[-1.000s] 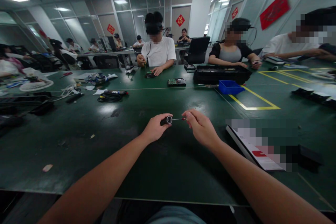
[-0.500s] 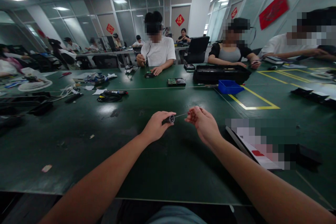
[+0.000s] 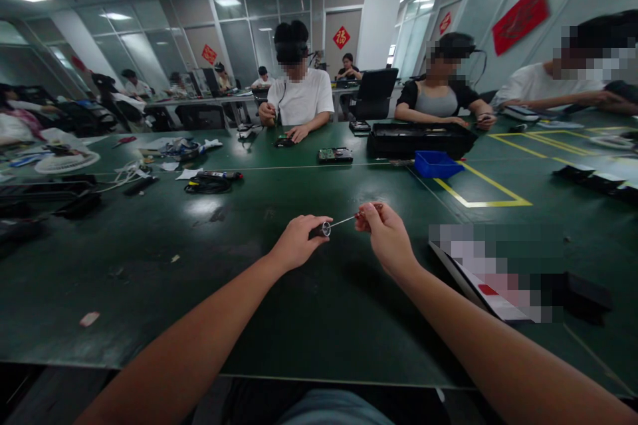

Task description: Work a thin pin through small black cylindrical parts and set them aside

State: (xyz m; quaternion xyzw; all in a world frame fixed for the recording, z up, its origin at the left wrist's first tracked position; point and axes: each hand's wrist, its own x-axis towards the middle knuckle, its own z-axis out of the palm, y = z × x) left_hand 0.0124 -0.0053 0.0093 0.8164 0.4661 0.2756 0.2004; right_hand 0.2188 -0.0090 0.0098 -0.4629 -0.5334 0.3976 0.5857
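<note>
My left hand [image 3: 298,242] is closed round a short black cylinder [image 3: 318,231], whose silver-rimmed round end [image 3: 326,229] faces to the right. Between the fingertips of my right hand [image 3: 386,232] is a thin tool with a bright metal shaft [image 3: 343,220], which looks like a screwdriver. Its shaft slants down to the left, and the tip meets the rimmed end of the cylinder; how far in it reaches I cannot tell. The fingers hide most of the tool's rear part. Both hands are held above the green table [image 3: 299,319].
Right of my right forearm lies a white booklet [image 3: 478,285], partly blurred out, near a black block [image 3: 585,295]. Farther off are a blue bin [image 3: 436,165], a long black tray [image 3: 421,141], a circuit-board device [image 3: 335,155] and a coiled black cable [image 3: 212,181]. Several people sit across the table.
My right hand's fingers have shifted and curled on the thin tool, with the wrist slightly turned. The shaft shows brighter. My left hand and the cylinder have hardly moved.
</note>
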